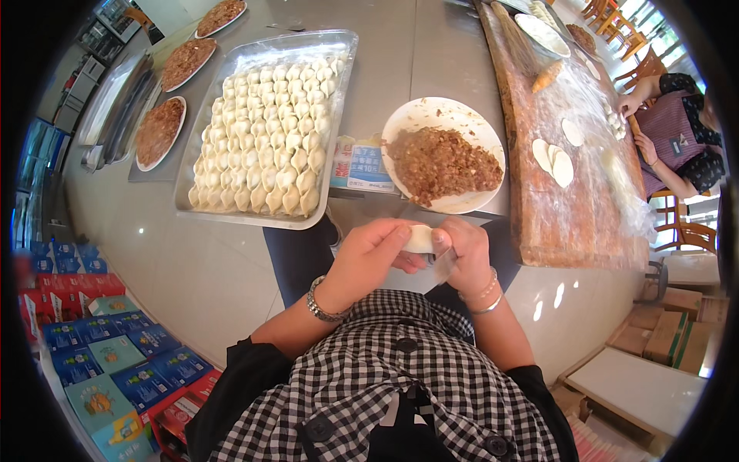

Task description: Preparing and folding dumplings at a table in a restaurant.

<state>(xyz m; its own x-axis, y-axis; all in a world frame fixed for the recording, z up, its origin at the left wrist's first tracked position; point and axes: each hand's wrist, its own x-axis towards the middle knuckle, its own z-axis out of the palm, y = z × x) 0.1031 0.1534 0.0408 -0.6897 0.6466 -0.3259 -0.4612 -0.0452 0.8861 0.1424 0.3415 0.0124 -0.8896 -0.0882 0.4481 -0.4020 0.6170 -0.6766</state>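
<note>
Just above my lap, my left hand [375,254] and my right hand [466,254] pinch the two ends of a pale dough dumpling [420,239]. A blurred, flat, shiny blade [443,267] hangs below my right fingers; its handle is hidden. Beyond my hands stands a white bowl [443,110], partly filled with brown minced filling [444,164]. To its left, a large metal tray [342,69] carries tight rows of finished dumplings [262,138]. Some filling clings to the bowl's near rim.
On the right, a floured wooden board [537,231] holds round wrappers [557,164], a plastic bag [626,190] and a brush [512,40]. A person [672,133] works at its far side. Plates of filling [159,130] line the left. Stacked boxes [124,352] stand lower left.
</note>
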